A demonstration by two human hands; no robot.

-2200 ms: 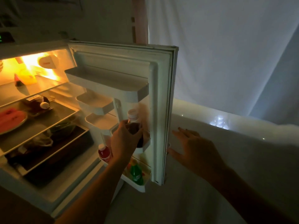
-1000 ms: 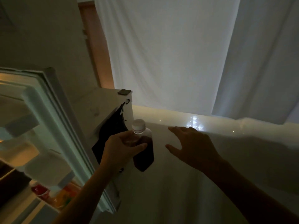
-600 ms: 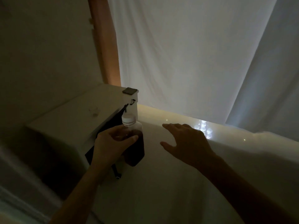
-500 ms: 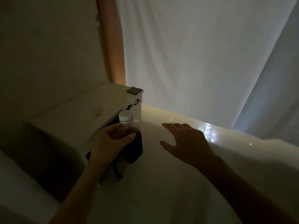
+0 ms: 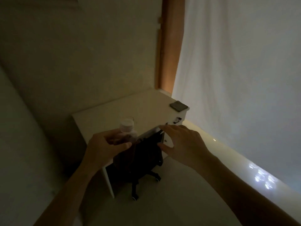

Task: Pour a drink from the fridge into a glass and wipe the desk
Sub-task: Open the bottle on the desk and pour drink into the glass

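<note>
Dim white desk (image 5: 114,116) stands in the corner with one dark pad (image 5: 178,106) on its far end, while the left hand (image 5: 104,149) wraps around one white-capped bottle (image 5: 127,132) of dark drink above its edge and the right hand (image 5: 184,144) hovers spread, empty, beside it.

Bottle (image 5: 128,136) body hidden behind left hand (image 5: 104,149).

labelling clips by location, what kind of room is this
Probably a dim bedroom or home study: a white desk against the wall, a black wheeled office chair tucked under it, and a pale curtain along one side.
</note>
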